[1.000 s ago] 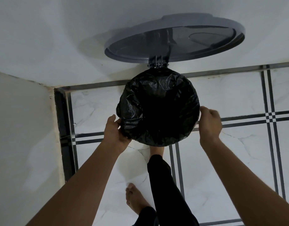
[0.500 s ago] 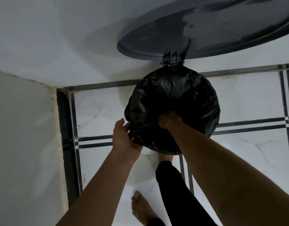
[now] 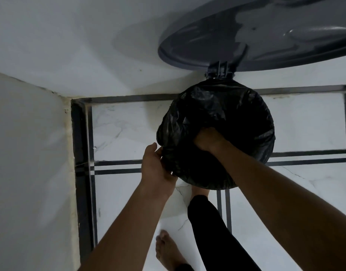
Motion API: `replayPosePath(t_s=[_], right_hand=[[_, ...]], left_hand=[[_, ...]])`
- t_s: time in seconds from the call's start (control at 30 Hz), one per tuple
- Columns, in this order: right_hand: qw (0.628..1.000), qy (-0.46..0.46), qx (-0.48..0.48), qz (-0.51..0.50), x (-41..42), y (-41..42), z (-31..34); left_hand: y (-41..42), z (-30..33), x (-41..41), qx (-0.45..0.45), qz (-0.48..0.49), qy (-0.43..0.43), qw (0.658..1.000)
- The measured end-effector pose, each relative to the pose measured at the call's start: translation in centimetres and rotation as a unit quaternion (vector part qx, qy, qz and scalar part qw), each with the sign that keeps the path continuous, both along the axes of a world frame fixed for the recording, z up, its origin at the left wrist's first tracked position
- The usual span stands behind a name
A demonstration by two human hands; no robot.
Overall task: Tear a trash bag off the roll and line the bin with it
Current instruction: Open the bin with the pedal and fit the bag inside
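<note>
Upward, trash bag (image 3: 244, 114) mouth

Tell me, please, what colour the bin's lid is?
The lid is dark grey, seen in the head view.

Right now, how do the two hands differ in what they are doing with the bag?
The left hand grips the bag at the bin's outer left edge; the right hand reaches down inside the opening. The left hand shows whole, thumb up; the right hand's fingers are buried in the plastic. Both touch the black bag.
</note>
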State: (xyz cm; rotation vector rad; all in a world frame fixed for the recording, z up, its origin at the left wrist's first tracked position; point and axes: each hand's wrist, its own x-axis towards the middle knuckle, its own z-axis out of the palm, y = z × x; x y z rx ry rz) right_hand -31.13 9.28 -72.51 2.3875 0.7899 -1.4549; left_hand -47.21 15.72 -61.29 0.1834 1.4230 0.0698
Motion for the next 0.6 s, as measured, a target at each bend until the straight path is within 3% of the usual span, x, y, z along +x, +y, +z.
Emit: replayPosePath(t_s=[0.1, 0.3, 0.43, 0.6], right_hand=[[0.999, -0.011, 0.018, -0.046, -0.2, -0.5, 1.8], [0.998, 0.051, -0.021, 0.004, -0.4, -1.4, -0.5], [0.998, 0.060, 0.004, 0.012, -0.6, -1.5, 0.1], [0.981, 0.035, 0.124, -0.145, -0.3, -2.4, 7.3]], left_hand=[[0.1, 0.6, 0.3, 0.000, -0.001, 0.012, 1.000], [0.1, 0.3, 1.0, 0.020, -0.010, 0.068, 0.997], [0.0, 0.3, 1.1, 0.016, -0.006, 0.049, 0.999], [0.0, 1.5, 0.9, 0.037, -0.015, 0.082, 0.996]])
